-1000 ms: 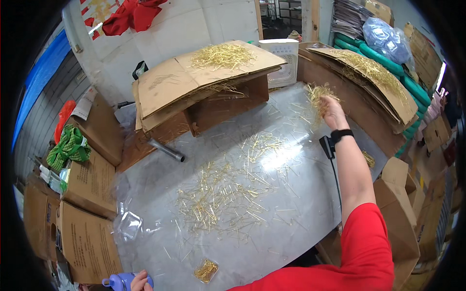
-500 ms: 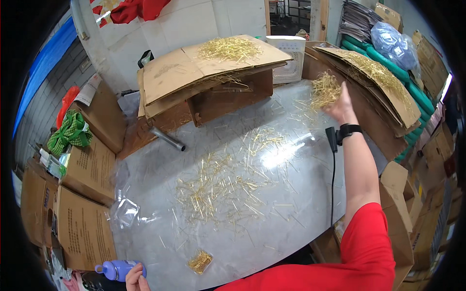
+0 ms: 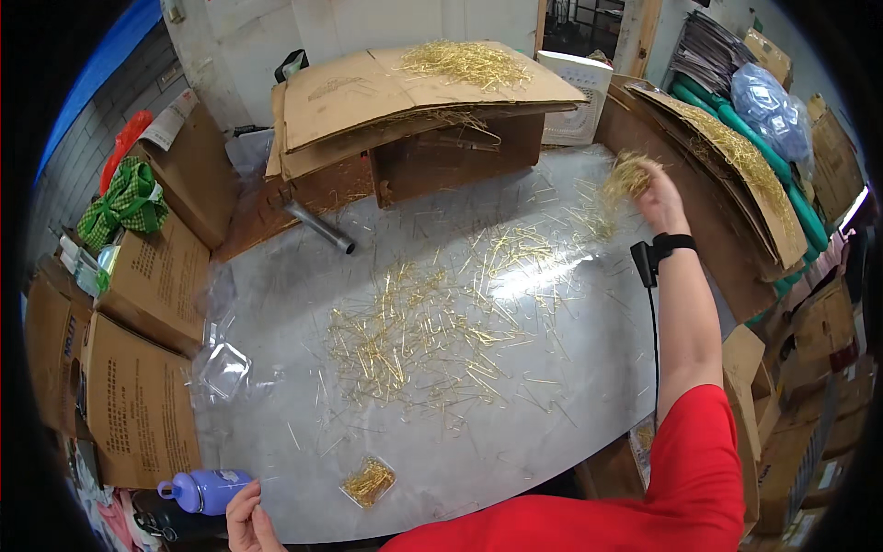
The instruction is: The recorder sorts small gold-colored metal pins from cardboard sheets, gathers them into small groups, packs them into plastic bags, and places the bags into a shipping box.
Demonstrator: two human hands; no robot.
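Note:
My right hand reaches over the far right of the grey table. It is closed on a tangled clump of thin gold wire pieces, blurred by motion. More gold wire pieces show just below the clump. At the lower left, my left hand has loosely bent fingers, with thumb and forefinger apart and nothing visible between them. Beside it lies a purple bottle. Many bent gold wire pieces are scattered over the table's middle. Near the front edge, a small clear container holds similar pieces.
A cardboard shelf at the back carries a heap of wire pieces. To the right is another heaped cardboard sheet. A metal tube juts over the table. Cartons line the left side; a black cable hangs by my right arm.
My view has shifted, so the far shelf appears higher and farther right. The clump in my right hand has risen off the table pieces and looks smaller and blurred. My left hand stays by the bottle.

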